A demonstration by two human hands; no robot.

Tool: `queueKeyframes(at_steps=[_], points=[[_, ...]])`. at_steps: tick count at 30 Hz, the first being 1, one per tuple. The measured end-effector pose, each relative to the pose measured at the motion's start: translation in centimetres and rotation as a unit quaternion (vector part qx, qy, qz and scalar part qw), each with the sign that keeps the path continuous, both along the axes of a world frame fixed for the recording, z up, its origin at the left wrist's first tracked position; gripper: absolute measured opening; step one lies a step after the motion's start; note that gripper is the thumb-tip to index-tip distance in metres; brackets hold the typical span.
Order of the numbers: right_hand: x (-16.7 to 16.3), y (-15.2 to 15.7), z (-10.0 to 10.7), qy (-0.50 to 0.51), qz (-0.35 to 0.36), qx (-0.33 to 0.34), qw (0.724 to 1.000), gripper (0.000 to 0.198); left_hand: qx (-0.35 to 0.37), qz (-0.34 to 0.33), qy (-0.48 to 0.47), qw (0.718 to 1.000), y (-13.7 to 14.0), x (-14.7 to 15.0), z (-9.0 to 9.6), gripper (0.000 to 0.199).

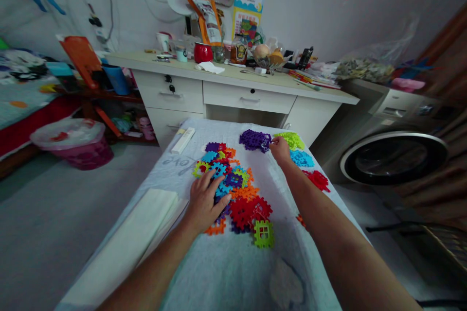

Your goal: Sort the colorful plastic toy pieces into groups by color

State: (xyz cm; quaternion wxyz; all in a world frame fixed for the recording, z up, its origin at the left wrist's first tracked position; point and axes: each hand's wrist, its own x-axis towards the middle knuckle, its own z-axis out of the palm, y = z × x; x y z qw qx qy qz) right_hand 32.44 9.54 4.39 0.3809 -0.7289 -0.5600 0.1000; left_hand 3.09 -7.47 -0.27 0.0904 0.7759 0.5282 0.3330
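My left hand [206, 200] rests with fingers spread on a mixed heap of notched plastic building tiles [245, 193] in blue, orange, red, purple and green. At the far side my right hand [280, 150] is closed, its fingertips pinching the edge of a purple building tile [265, 144] at the right end of a purple pile [251, 139]. Beside that hand lie a lime-green pile [292, 140], a light-blue pile [302, 158] and a red pile [316, 181]. A green window-shaped tile [263, 234] lies at the heap's near end. My right forearm partly hides an orange tile [300, 220].
A cloth-covered table [251, 277] bears the tiles, a white narrow box [183, 141] and a folded white sheet [127, 248] along its left side. Behind stands a cluttered white desk [233, 77]. A washing machine [394, 131] is at right, a pink bin [78, 148] at left.
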Motion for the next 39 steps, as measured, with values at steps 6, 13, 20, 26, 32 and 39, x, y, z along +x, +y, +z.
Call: queueKeyframes(at_steps=[6,13,20,26,32,39], points=[[-0.6,2.7,0.8,-0.076,-0.058,-0.015,0.995,0.030,0.004,-0.002,-0.005,1.000,0.0,0.0,0.0,0.048],[-1.2,4.8,0.4,-0.145,-0.058,-0.021,0.987,0.034,-0.006,-0.003,0.002,1.000,0.0,-0.1,0.3,0.049],[-0.8,5.0,-1.4,-0.154,0.007,-0.048,0.987,0.036,-0.008,-0.002,0.000,1.000,0.0,-0.1,0.3,0.049],[-0.7,4.4,-1.6,-0.151,0.024,-0.032,0.988,0.041,-0.012,-0.003,0.005,1.000,-0.1,0.0,0.3,0.049],[-0.9,3.9,-1.7,-0.142,0.063,-0.018,0.988,0.040,-0.007,-0.005,0.004,1.000,-0.1,-0.1,0.0,0.050],[-0.7,1.9,-1.9,-0.109,0.076,0.011,0.991,0.049,-0.001,-0.006,0.005,1.000,-0.1,-0.1,0.1,0.049]])
